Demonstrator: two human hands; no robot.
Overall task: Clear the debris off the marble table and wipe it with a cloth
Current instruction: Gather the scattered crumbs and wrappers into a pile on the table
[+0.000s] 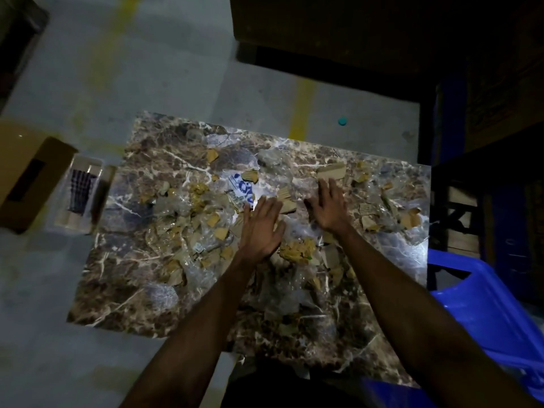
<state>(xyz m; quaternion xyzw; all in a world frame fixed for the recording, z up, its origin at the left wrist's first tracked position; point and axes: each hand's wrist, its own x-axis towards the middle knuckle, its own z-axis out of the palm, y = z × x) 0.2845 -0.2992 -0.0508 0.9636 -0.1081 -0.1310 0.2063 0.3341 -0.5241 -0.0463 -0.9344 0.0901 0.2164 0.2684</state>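
Observation:
A brown marble table (123, 278) with white veins fills the middle of the head view. Debris covers it: torn cardboard scraps (332, 171), crumpled clear plastic (173, 206) and a white wrapper with blue print (240, 187). My left hand (260, 228) reaches over the table's middle with straight fingers, flat above the scraps. My right hand (331, 206) lies a little farther right, fingers spread, close to a larger cardboard piece. Neither hand holds anything. No cloth is in view.
An open cardboard box (28, 175) sits on the floor at the left, beside a clear plastic tray (81, 192). A blue plastic chair (482, 307) stands at the table's right. A small teal cap (342, 121) lies on the floor beyond the table. Dark furniture lines the far right.

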